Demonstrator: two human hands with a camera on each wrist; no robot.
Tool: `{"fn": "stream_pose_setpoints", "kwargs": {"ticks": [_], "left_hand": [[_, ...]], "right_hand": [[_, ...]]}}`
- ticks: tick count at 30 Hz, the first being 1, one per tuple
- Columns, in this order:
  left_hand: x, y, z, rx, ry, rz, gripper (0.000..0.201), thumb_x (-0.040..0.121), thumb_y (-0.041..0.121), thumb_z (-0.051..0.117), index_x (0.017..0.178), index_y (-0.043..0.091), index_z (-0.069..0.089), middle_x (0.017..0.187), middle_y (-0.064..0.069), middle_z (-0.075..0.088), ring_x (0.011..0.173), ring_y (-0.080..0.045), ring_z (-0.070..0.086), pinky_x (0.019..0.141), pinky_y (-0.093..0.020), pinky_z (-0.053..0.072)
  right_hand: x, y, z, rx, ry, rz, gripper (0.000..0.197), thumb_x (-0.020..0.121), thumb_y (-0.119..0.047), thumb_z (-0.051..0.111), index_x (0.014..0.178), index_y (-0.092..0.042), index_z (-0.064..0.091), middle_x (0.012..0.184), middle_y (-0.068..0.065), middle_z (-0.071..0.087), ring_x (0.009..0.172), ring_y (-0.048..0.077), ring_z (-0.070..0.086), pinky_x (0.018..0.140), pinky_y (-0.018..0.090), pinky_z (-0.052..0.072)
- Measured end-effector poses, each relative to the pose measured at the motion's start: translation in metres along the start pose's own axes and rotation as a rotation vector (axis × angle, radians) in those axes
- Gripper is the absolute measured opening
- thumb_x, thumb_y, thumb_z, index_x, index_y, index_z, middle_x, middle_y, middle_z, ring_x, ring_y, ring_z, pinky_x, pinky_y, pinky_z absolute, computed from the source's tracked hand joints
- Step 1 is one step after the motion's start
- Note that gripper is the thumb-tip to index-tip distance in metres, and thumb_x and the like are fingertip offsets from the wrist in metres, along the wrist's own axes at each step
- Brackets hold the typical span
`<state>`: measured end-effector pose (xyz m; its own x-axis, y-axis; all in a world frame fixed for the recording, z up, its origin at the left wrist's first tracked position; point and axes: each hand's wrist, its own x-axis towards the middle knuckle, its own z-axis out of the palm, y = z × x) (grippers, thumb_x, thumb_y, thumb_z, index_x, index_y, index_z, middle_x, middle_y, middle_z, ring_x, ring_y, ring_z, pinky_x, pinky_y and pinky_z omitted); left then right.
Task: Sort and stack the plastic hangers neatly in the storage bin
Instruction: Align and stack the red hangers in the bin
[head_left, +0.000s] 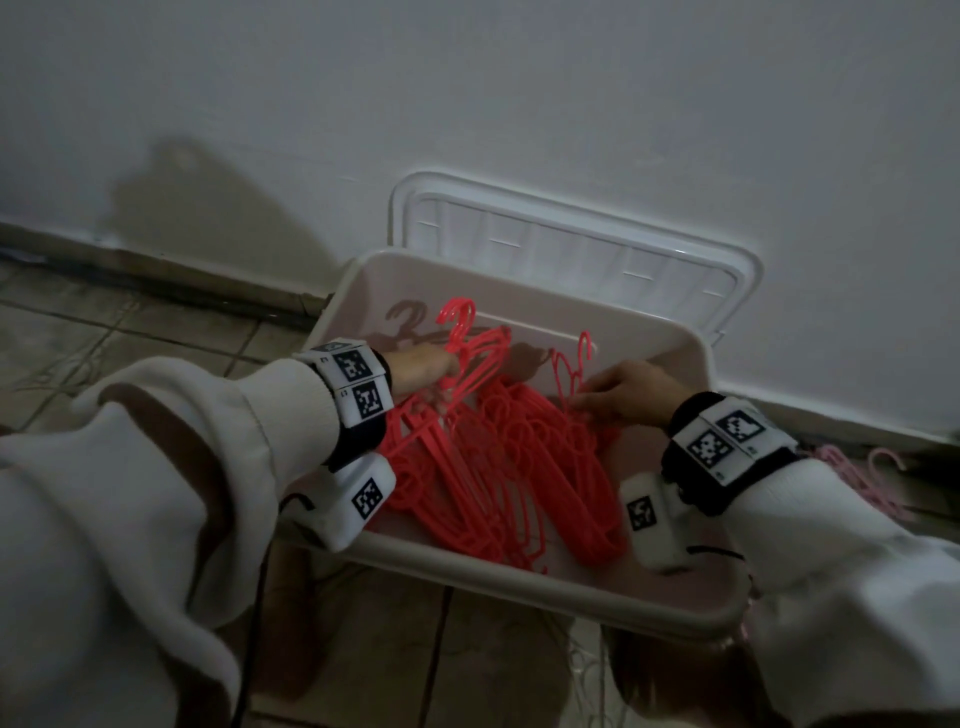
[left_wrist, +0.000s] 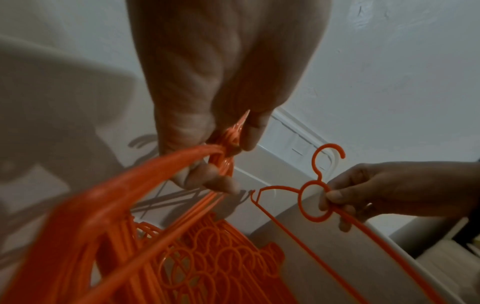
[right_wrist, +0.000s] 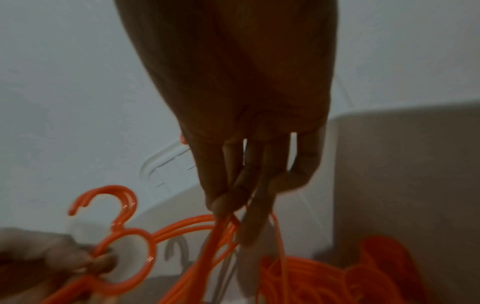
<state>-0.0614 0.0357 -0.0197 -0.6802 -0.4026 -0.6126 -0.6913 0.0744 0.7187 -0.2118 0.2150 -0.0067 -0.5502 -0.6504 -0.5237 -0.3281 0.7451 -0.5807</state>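
We record the storage bin (head_left: 535, 584) on the floor, its near rim bare. Red hangers (head_left: 498, 467) fill its middle. Our left hand (head_left: 421, 366) grasps a hanger bundle (left_wrist: 145, 185); our right hand (head_left: 631, 392) pinches a single hanger (left_wrist: 311, 203). The lid (head_left: 571, 249) leans behind, against the wall (head_left: 467, 93). Pink hangers (head_left: 862, 478) lie outside the right edge.

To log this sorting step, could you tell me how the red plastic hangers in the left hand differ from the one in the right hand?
The left hand grips a bunch of red plastic hangers stacked together; the right hand pinches a single red plastic hanger. The bunch looks thick, the single one thin. Both share the ring-necked shape and are held over the beige plastic bin.
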Motion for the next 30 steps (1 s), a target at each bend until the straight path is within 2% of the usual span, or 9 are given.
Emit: {"fn": "stream_pose_setpoints", "kwargs": {"ticks": [2, 6, 13, 16, 19, 21, 22, 25, 30], "left_hand": [[-0.003, 0.002, 0.002, -0.070, -0.041, -0.019, 0.018, 0.091, 0.003, 0.037, 0.074, 0.007, 0.043, 0.064, -0.009, 0.049, 0.032, -0.009, 0.052, 0.031, -0.013, 0.033], [-0.015, 0.008, 0.007, -0.098, -0.178, 0.020, 0.025, 0.087, -0.006, 0.037, 0.068, 0.010, 0.041, 0.056, -0.005, 0.046, 0.030, -0.005, 0.047, 0.033, -0.012, 0.034], [-0.015, -0.003, 0.006, 0.049, -0.085, 0.151, 0.036, 0.080, -0.005, 0.060, 0.105, 0.012, 0.041, 0.075, -0.006, 0.055, 0.060, -0.017, 0.053, 0.049, -0.024, 0.041], [-0.010, -0.006, 0.004, 0.044, -0.013, 0.158, 0.026, 0.086, -0.005, 0.049, 0.102, 0.014, 0.041, 0.065, -0.006, 0.052, 0.046, -0.008, 0.051, 0.039, -0.017, 0.037], [-0.006, -0.011, 0.002, -0.011, 0.040, 0.187, 0.021, 0.092, -0.004, 0.044, 0.081, 0.015, 0.044, 0.061, -0.006, 0.044, 0.028, 0.000, 0.040, 0.033, -0.014, 0.034], [-0.003, -0.016, 0.000, -0.043, 0.061, 0.204, 0.016, 0.096, 0.004, 0.043, 0.084, 0.014, 0.044, 0.062, -0.004, 0.042, 0.025, 0.001, 0.038, 0.033, -0.012, 0.033], [-0.003, -0.018, -0.002, -0.069, 0.068, 0.211, 0.008, 0.097, 0.006, 0.043, 0.091, 0.012, 0.044, 0.062, -0.003, 0.041, 0.025, 0.001, 0.037, 0.031, -0.011, 0.032], [-0.002, -0.021, -0.007, -0.136, 0.080, 0.203, 0.005, 0.099, 0.011, 0.040, 0.104, 0.010, 0.042, 0.063, -0.004, 0.039, 0.024, 0.000, 0.035, 0.030, -0.011, 0.030], [0.000, -0.024, -0.008, -0.254, 0.064, 0.201, 0.022, 0.098, 0.006, 0.042, 0.080, 0.018, 0.046, 0.063, -0.008, 0.041, 0.025, -0.001, 0.040, 0.029, -0.013, 0.033]], "right_hand": [[-0.004, -0.014, 0.010, 0.147, -0.015, -0.093, 0.019, 0.087, -0.008, 0.062, 0.067, -0.007, 0.061, 0.033, -0.012, 0.053, 0.031, -0.006, 0.047, 0.039, 0.003, 0.035], [0.004, -0.039, 0.036, 0.201, -0.046, -0.274, 0.020, 0.086, -0.006, 0.061, 0.067, -0.003, 0.067, 0.040, -0.014, 0.058, 0.038, -0.006, 0.052, 0.049, 0.005, 0.043], [0.022, -0.062, 0.059, 0.353, -0.069, -0.320, 0.020, 0.089, 0.001, 0.053, 0.072, -0.006, 0.063, 0.039, -0.014, 0.058, 0.038, -0.006, 0.052, 0.045, 0.006, 0.042], [0.029, -0.067, 0.059, 0.412, -0.124, -0.261, 0.011, 0.089, 0.001, 0.053, 0.083, -0.001, 0.062, 0.043, -0.009, 0.061, 0.039, 0.000, 0.058, 0.045, 0.013, 0.047], [0.036, -0.063, 0.053, 0.241, -0.078, -0.190, 0.015, 0.088, 0.003, 0.054, 0.087, 0.013, 0.065, 0.037, -0.010, 0.057, 0.034, -0.002, 0.053, 0.039, 0.007, 0.041], [0.043, -0.050, 0.050, -0.073, -0.049, -0.154, 0.021, 0.089, -0.006, 0.057, 0.098, 0.010, 0.066, 0.053, -0.005, 0.068, 0.046, -0.001, 0.057, 0.044, 0.004, 0.039], [0.045, -0.044, 0.050, -0.243, -0.079, -0.122, 0.024, 0.089, -0.011, 0.056, 0.105, 0.006, 0.066, 0.078, 0.006, 0.073, 0.064, 0.007, 0.064, 0.056, 0.007, 0.044], [0.060, -0.017, 0.068, -0.460, -0.219, -0.006, 0.034, 0.089, -0.014, 0.056, 0.122, -0.006, 0.057, 0.122, 0.017, 0.059, 0.114, 0.033, 0.056, 0.082, 0.025, 0.049], [0.115, 0.060, 0.128, -0.588, -0.213, 0.099, 0.042, 0.086, -0.032, 0.057, 0.125, -0.016, 0.054, 0.129, 0.006, 0.055, 0.112, 0.025, 0.056, 0.093, 0.037, 0.049]]}}
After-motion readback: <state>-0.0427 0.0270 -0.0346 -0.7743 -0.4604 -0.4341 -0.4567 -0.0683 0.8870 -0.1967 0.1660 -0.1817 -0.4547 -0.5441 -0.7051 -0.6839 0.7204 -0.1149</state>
